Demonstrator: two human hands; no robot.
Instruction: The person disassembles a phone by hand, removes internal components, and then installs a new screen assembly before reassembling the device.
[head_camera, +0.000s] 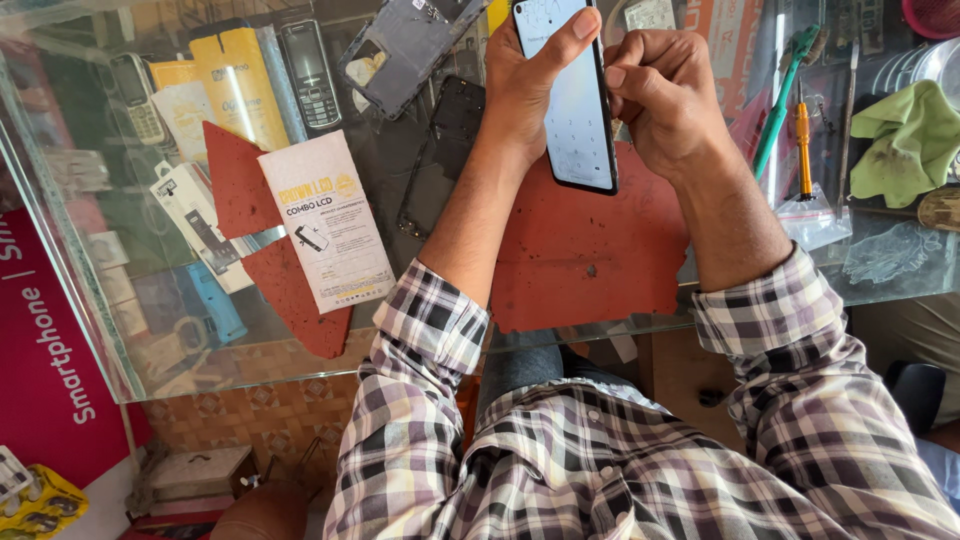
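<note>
My left hand (525, 85) holds a smartphone (575, 110) upright above the glass counter, thumb laid across its top edge. The phone's pale lit screen faces me. My right hand (660, 90) grips the phone's right edge with curled fingers. Both forearms wear a checked shirt. Under the hands lies a red-brown work mat (590, 250) with a small dark screw or speck on it.
A white flat parts box (325, 220) rests on a second red mat piece (235, 185). A phone back frame (400, 45) and a dark phone panel (440, 150) lie behind. Right: green-handled tool (785, 95), orange screwdriver (803, 145), green cloth (905, 140). Glass counter edge (250, 375) runs near me.
</note>
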